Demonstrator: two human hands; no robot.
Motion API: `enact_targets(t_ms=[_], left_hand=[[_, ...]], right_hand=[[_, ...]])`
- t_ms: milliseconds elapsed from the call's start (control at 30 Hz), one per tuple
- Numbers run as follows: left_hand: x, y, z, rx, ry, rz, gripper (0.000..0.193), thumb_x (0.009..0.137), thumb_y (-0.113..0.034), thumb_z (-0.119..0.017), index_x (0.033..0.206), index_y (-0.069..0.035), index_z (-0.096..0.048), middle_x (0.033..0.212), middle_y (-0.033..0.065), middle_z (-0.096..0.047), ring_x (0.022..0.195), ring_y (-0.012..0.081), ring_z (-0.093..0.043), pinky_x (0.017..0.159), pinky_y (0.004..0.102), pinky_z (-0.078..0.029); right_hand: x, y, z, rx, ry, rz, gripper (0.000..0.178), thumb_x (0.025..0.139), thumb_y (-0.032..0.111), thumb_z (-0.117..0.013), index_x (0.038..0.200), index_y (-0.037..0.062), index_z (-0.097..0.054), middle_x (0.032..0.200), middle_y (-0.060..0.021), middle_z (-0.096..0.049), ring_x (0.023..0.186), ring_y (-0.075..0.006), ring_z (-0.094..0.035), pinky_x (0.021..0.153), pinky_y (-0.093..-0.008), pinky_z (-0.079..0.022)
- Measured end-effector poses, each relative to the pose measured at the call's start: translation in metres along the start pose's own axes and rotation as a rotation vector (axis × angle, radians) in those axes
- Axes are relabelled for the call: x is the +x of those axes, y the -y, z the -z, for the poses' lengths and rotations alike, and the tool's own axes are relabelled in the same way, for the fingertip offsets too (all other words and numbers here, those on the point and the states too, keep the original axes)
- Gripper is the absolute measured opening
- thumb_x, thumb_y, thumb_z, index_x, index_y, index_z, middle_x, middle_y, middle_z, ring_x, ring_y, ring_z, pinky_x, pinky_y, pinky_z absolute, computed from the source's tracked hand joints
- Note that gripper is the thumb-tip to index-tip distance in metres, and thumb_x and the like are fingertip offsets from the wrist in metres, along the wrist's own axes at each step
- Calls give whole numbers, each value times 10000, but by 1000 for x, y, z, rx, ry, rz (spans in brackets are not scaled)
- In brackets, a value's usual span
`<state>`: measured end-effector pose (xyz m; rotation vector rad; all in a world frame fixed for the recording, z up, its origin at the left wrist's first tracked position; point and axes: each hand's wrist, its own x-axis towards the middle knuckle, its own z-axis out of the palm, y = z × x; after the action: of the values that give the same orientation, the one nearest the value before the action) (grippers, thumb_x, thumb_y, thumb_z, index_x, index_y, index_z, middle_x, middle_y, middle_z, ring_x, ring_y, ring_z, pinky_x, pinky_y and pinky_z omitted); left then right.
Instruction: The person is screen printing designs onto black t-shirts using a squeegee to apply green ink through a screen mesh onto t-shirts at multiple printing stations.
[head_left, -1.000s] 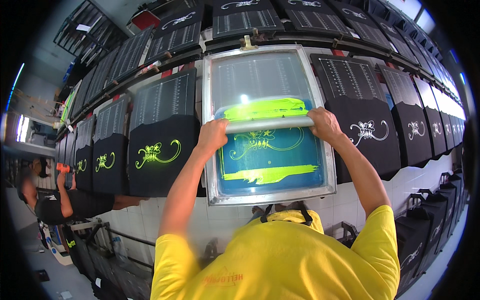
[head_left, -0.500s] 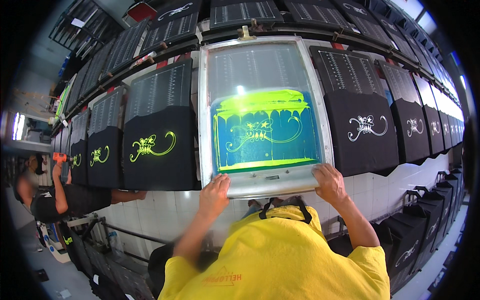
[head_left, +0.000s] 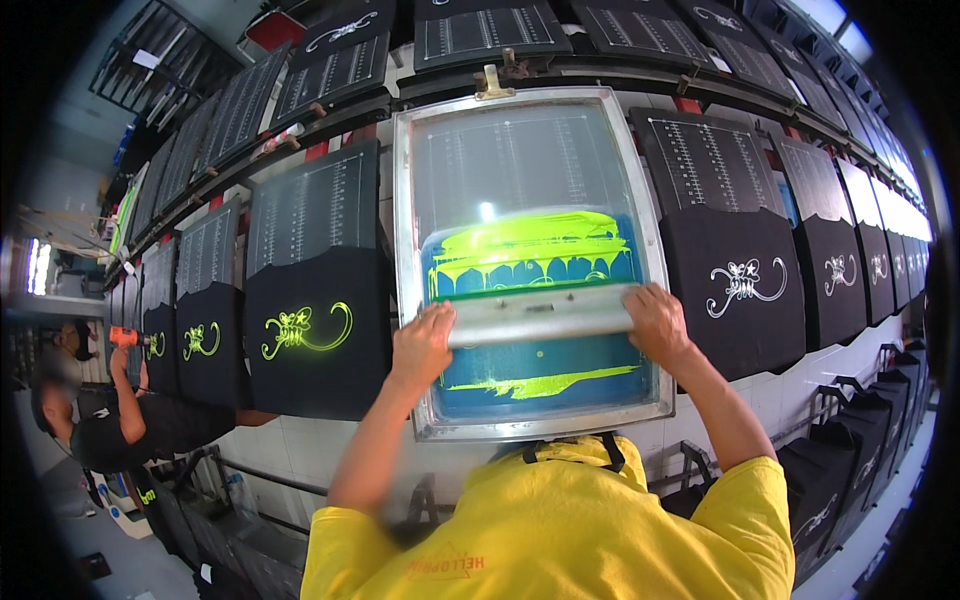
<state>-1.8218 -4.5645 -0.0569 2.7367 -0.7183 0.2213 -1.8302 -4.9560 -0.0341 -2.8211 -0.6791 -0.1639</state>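
A wide metal-handled squeegee (head_left: 540, 317) with a green blade edge lies crosswise over a screen-printing frame (head_left: 405, 190). My left hand (head_left: 423, 345) is closed round its left end and my right hand (head_left: 658, 322) round its right end. Bright yellow-green ink (head_left: 535, 235) is heaped on the blue mesh above the blade. Below it, on the near part of the mesh (head_left: 590, 365), a ragged ink streak shows. The squeegee covers most of the design in the mesh. A metal clip (head_left: 492, 82) sits at the frame's far edge.
To the left, a black garment on a board (head_left: 310, 335) carries a yellow-green print; to the right, another black garment (head_left: 735, 285) has a white one. More boards line both sides and the far row. At far left, a person (head_left: 140, 425) holds an orange heat-gun-like tool (head_left: 125, 337).
Both hands have pushed the squeegee away from me, from the near edge to mid-screen. The ink line at the near edge is now a ragged streak. The view has shifted slightly.
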Motion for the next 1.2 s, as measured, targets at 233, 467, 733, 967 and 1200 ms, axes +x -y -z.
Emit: enact_targets(t_ms=[233,467,733,967,1200], left_hand=[[63,26,13,-28,41,29,281,658,21,-603,926,-37,-666,906,153,-696,804,335,-677,705,430,-552],[80,24,40,-16,212,140,256,666,-5,-596,900,-70,-678,876,158,-687,798,372,-662,708,467,-537],[-15,-34,63,-28,79,135,325,689,21,-588,995,-48,-673,1030,126,-691,907,324,-672,756,434,-556],[-105,-70,31,-26,8,126,283,760,7,-617,1034,-54,-654,1125,94,-679,1051,269,-654,835,387,-554],[-133,-87,18,-45,128,146,415,728,35,-619,1138,-15,-578,1263,124,-562,1203,318,-540,981,405,-476]], right_hand=[[62,-38,1,15,2,15,273,598,22,-714,845,59,-606,876,-103,-639,880,-314,-621,762,-418,-527],[71,-33,29,38,22,-37,190,652,34,-677,839,44,-641,866,-118,-657,874,-324,-635,754,-442,-527],[-19,14,37,81,-165,96,297,592,-15,-669,869,71,-600,884,-100,-633,848,-316,-622,710,-426,-538],[-100,58,17,75,-91,31,338,560,8,-674,884,46,-584,979,-95,-624,952,-287,-606,767,-390,-536],[-137,77,2,24,-10,-19,507,623,126,-749,1087,4,-586,1160,-117,-577,1126,-291,-536,926,-403,-479]])
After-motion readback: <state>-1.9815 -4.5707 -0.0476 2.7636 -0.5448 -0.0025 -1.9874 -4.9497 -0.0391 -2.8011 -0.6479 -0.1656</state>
